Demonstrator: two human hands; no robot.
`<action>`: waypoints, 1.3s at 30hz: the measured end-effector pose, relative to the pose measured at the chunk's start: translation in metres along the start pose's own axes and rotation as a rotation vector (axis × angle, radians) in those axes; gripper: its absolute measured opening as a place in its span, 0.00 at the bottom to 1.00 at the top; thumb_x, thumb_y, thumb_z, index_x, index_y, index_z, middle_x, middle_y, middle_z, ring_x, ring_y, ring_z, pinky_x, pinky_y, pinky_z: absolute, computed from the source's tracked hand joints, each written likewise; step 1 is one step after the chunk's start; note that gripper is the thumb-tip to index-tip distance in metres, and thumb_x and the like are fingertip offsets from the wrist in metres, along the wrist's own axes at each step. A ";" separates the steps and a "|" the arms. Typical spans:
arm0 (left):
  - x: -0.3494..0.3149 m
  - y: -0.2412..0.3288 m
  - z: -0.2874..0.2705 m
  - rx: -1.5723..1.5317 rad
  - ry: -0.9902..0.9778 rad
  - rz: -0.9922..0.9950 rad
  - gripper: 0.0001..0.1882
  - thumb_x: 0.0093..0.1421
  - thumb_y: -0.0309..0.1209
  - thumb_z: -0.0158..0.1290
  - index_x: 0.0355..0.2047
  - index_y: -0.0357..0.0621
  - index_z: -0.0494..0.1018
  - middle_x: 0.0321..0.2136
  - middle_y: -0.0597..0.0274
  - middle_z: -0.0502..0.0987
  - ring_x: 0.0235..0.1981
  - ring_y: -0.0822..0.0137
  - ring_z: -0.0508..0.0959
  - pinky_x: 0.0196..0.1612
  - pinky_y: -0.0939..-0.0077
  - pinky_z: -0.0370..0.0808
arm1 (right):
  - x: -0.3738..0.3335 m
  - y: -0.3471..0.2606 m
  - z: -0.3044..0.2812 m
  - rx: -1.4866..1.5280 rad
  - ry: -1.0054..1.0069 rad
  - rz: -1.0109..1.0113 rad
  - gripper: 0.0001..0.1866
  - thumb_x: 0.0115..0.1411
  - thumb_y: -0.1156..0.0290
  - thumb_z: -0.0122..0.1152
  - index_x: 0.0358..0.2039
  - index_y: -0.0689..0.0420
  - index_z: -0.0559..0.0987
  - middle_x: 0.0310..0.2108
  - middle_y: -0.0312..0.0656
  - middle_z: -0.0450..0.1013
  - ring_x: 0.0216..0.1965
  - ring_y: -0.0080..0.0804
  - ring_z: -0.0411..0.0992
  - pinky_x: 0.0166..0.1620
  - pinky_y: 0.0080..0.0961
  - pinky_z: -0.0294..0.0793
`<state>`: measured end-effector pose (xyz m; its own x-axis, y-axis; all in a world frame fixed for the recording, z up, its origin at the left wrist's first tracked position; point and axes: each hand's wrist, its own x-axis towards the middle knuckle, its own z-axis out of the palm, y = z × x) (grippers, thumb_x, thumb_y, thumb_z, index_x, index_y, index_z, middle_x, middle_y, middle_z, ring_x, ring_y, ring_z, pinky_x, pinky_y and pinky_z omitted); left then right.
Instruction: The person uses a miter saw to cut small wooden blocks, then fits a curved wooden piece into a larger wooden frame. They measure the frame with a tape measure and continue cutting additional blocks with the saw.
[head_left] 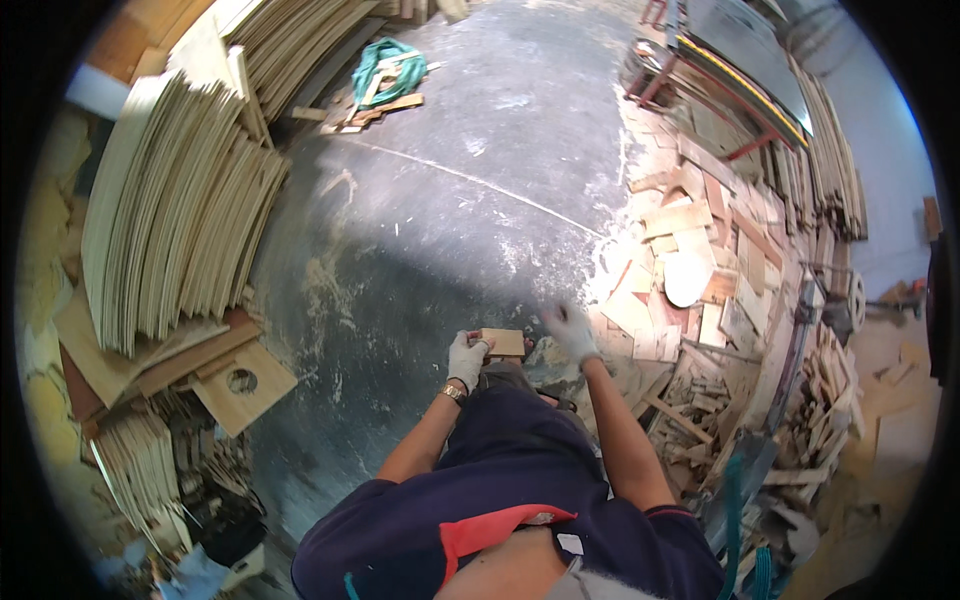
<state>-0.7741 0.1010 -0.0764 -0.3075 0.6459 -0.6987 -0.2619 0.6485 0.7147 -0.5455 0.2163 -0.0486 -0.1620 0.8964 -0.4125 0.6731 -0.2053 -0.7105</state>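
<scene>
My left hand, in a pale work glove with a metal watch at the wrist, grips the left side of a small light-brown wooden block. The block sits just in front of my knees, its flat face turned upward. To the right of it, my right hand, also gloved, is apart from the block. Motion smears its fingers, so whether it holds anything is unclear.
Tall stacks of thin plywood sheets lean on the left, above a board with a round hole. Wood offcuts cover the floor on the right, below a red-framed table. A green hose bundle lies farther ahead.
</scene>
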 end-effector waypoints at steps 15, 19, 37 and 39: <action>0.019 0.034 0.146 0.804 -0.993 0.366 0.24 0.62 0.25 0.65 0.56 0.31 0.72 0.45 0.55 0.79 0.43 0.68 0.78 0.45 0.76 0.75 | -0.506 0.223 0.157 1.022 1.466 1.296 0.20 0.62 0.62 0.62 0.49 0.65 0.80 0.30 0.45 0.81 0.29 0.38 0.81 0.32 0.36 0.79; -0.047 -0.019 0.183 1.028 -1.272 0.343 0.24 0.62 0.27 0.66 0.55 0.29 0.73 0.46 0.52 0.79 0.46 0.67 0.77 0.49 0.72 0.75 | -0.510 0.161 0.268 1.304 1.335 1.276 0.16 0.64 0.65 0.61 0.48 0.62 0.81 0.30 0.44 0.81 0.22 0.30 0.78 0.28 0.34 0.79; -0.517 -0.311 0.092 1.526 -2.738 0.829 0.21 0.59 0.34 0.68 0.49 0.35 0.79 0.39 0.51 0.86 0.41 0.64 0.86 0.46 0.69 0.80 | -0.682 0.047 0.238 0.875 1.752 1.434 0.42 0.54 0.55 0.74 0.66 0.54 0.68 0.47 0.53 0.81 0.48 0.58 0.80 0.52 0.46 0.79; -0.539 -0.321 0.105 1.428 -2.674 0.592 0.17 0.62 0.34 0.65 0.46 0.35 0.78 0.38 0.54 0.86 0.40 0.66 0.85 0.46 0.69 0.80 | -0.696 0.064 0.249 0.852 1.904 1.368 0.39 0.52 0.59 0.75 0.62 0.53 0.70 0.44 0.52 0.82 0.45 0.57 0.81 0.49 0.46 0.80</action>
<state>-0.4289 -0.4127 0.0677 0.5865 -0.7915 -0.1718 -0.1626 -0.3229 0.9324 -0.5700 -0.5183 0.0510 0.7225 -0.6426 -0.2550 -0.5460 -0.3041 -0.7807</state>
